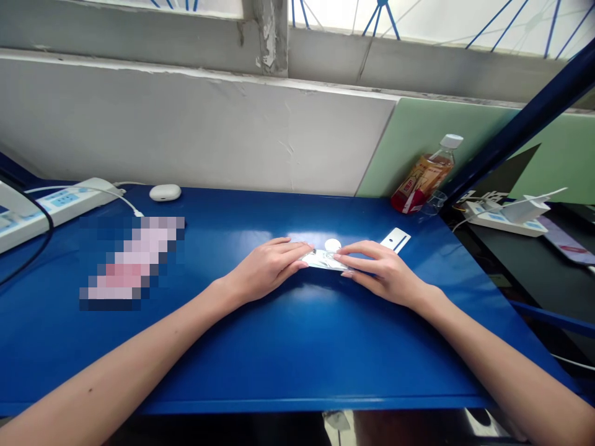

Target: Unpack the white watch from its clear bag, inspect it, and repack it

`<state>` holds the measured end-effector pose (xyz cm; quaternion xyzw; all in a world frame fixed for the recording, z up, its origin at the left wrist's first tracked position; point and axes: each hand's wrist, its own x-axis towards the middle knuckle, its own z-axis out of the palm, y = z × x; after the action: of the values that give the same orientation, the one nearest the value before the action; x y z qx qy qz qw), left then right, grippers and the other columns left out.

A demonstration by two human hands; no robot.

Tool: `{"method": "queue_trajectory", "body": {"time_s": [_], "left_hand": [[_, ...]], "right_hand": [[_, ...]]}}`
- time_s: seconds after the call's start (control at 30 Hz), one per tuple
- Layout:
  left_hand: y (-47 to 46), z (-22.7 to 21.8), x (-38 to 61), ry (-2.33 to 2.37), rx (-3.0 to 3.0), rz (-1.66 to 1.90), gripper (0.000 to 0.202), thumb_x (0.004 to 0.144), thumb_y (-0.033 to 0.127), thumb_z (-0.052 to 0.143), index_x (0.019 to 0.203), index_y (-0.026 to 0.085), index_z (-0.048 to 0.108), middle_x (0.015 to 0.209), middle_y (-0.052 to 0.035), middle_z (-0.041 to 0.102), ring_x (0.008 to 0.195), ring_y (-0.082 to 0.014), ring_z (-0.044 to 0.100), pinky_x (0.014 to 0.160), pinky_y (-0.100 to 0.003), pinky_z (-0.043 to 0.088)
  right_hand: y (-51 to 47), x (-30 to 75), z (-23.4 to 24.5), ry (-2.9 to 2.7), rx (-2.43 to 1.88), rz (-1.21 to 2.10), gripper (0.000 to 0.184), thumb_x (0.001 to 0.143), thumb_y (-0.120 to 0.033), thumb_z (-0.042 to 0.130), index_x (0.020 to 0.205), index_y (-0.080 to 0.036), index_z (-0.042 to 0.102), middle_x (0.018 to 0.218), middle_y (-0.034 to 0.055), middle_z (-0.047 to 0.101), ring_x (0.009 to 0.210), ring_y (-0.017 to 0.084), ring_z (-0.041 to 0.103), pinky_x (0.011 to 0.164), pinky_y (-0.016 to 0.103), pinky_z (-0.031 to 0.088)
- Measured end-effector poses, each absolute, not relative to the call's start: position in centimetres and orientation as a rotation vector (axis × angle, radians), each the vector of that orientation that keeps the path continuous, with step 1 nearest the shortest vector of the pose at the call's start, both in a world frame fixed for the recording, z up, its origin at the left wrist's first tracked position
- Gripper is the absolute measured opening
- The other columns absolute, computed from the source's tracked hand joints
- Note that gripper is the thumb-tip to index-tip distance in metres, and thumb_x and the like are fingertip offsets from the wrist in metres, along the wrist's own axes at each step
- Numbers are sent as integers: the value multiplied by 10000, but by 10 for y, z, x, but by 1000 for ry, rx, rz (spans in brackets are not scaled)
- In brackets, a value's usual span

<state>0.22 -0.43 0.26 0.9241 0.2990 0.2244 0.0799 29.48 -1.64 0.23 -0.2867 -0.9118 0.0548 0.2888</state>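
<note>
A small, shiny clear plastic packet with something whitish in it lies low over the blue table, between my two hands. My left hand has its fingers and thumb closed on the packet's left end. On the right end, the fingertips of my right hand pinch it, with the thumb nearest me. Just behind the packet is a white round piece. A flat white strip with a dark slot and a small hole lies beyond my right hand, partly hidden by it. The packet's exact contents are too small to make out.
A pixelated pinkish object lies at left, near a white cable. Behind it are a white earbud case and a power strip. A drink bottle leans at back right, by a blue post. Another power strip is beyond.
</note>
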Motion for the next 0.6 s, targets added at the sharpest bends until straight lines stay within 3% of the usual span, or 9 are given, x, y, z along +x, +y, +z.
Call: {"method": "queue_trajectory", "body": {"time_s": [0.17, 0.3, 0.47, 0.6], "left_hand": [[-8, 4, 3, 828, 2792, 872, 463, 1083, 423, 303, 1161, 190, 696, 1053, -69, 777, 843, -207, 747, 909, -403, 560], [-11, 5, 4, 879, 2762, 918, 424, 1081, 401, 325, 1093, 179, 686, 950, -58, 782, 731, -188, 737, 732, -328, 576], [-12, 3, 5, 930, 2705, 1015, 301, 1056, 341, 435, 1265, 176, 576, 1164, -88, 737, 981, -207, 737, 839, -314, 582], [-10, 0, 4, 977, 2664, 900, 378, 1025, 328, 486, 1372, 180, 496, 1305, -124, 655, 1152, -244, 666, 946, -371, 560]], "right_hand": [[-23, 290, 7, -2310, -732, 171, 228, 968, -221, 585, 1169, -248, 688, 1032, 75, 779, 882, 232, 741, 757, 373, 597], [-28, 284, 8, -2140, -882, 361, 148, 946, -233, 616, 1077, -240, 685, 988, 48, 787, 818, 211, 749, 733, 338, 608], [-26, 284, 4, -1997, -1033, 502, 179, 934, -267, 623, 1102, -233, 672, 928, 40, 785, 789, 206, 748, 738, 334, 608], [-22, 285, 1, -1992, -1117, 516, 260, 940, -278, 600, 1186, -212, 652, 891, 40, 782, 798, 207, 748, 741, 331, 599]]}}
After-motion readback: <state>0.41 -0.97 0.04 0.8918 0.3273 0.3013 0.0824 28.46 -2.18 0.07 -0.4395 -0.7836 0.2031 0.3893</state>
